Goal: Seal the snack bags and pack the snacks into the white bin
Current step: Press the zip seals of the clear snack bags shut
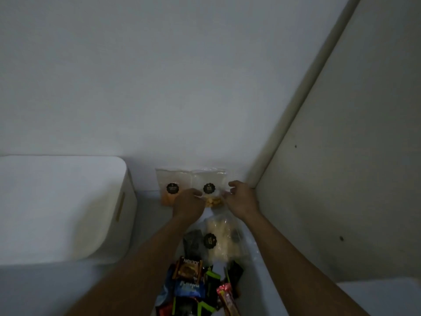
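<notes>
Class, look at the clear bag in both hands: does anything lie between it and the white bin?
Yes: the orange snack bag leans on the wall between the clear bag and the white bin to its left.

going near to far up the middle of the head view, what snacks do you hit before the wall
pile of wrapped snack bars → clear bag of pale snacks → clear bag held by both hands, standing against the wall

Both arms outstretched; left hand [188,202] and right hand [241,198] pinching, fingers curled.
</notes>
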`<state>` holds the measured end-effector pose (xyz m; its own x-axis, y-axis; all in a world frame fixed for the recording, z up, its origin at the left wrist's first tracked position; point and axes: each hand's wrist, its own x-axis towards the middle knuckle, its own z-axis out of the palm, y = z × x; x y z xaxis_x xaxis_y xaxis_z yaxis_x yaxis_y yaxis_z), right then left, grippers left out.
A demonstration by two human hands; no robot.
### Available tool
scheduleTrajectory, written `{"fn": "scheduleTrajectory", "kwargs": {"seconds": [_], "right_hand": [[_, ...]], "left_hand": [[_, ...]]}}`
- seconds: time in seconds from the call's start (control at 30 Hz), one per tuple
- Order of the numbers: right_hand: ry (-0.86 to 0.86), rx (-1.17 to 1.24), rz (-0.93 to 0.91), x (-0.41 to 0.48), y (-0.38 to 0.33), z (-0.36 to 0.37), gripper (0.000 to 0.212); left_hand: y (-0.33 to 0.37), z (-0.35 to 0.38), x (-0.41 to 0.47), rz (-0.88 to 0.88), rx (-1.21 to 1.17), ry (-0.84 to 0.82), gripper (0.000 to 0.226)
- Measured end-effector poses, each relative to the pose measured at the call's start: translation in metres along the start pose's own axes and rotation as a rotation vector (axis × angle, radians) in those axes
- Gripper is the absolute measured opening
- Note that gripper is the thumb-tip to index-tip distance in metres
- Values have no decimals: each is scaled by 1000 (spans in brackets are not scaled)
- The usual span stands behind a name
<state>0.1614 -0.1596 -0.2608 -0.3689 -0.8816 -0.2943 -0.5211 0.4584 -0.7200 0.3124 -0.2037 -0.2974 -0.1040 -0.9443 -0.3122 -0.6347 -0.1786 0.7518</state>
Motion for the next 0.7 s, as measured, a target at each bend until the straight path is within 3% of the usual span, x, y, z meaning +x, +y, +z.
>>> {"fn": "scheduleTrajectory", "kwargs": {"seconds": [0.13,0.2,0.37,0.47,0.6,0.7], "right_hand": [[0,-115,-53,-36,13,1,44],[-38,-188,-21,-54,22,3,50],[-60,-146,47,-85,38,3,63],[-37,-43,80,-97,38,3,50],[-68,-48,63,-117,24,-5,18],[-133,-52,25,-136,12,-18,27]], "left_hand": [[1,1,-20,189,332,-325,26],[-4,3,-26,190,384,-410,30],[-12,3,-40,210,254,-397,4],[-11,-3,-51,203,183,-389,26],[-5,-26,-68,177,126,-396,30],[4,-53,-89,181,101,-351,21]]}}
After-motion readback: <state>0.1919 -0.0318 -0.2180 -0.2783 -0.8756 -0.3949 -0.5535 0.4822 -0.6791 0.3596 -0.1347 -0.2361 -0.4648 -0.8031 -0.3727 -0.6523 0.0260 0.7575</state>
